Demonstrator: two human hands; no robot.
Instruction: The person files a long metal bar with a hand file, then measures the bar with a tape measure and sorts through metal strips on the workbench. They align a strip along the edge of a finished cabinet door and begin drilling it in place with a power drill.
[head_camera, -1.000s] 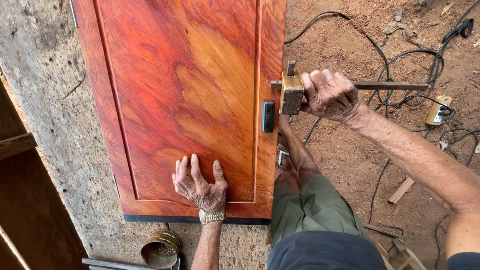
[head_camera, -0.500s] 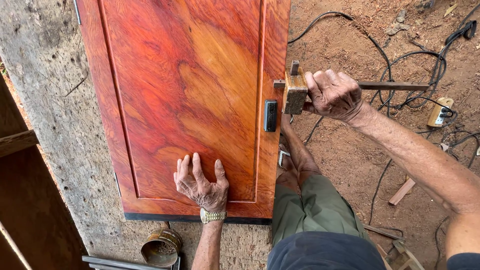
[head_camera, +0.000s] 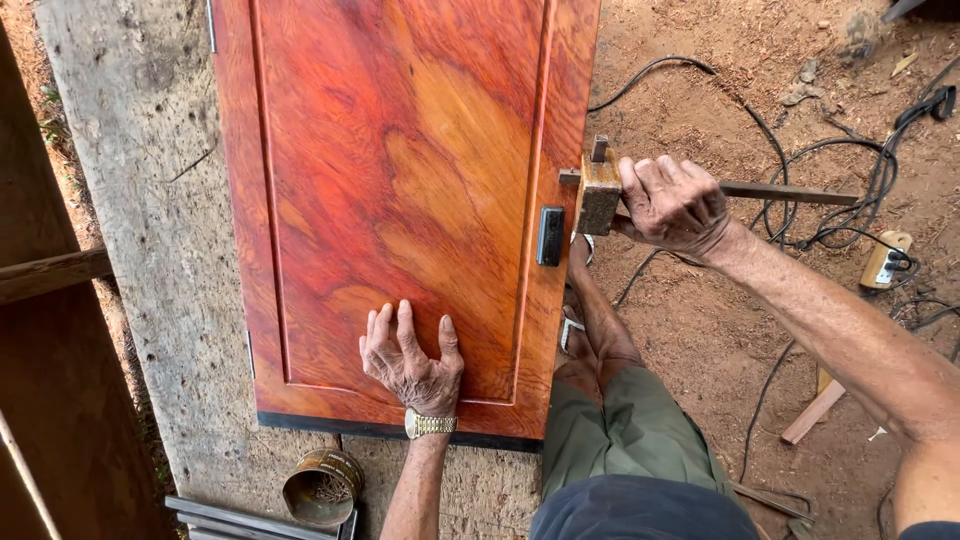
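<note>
Left hand (head_camera: 412, 362) lies flat, fingers spread, near door (head_camera: 400, 180) bottom edge; my right hand (head_camera: 672, 205) grips wooden gauge block (head_camera: 598, 193) against its right edge

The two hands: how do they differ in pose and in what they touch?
The left hand lies flat with fingers spread on the glossy reddish wooden door panel; the right hand is curled around a wooden marking gauge with a long stem at the door's edge. The left wrist wears a gold-coloured watch; the right wrist is bare. Both are bare hands.
</note>
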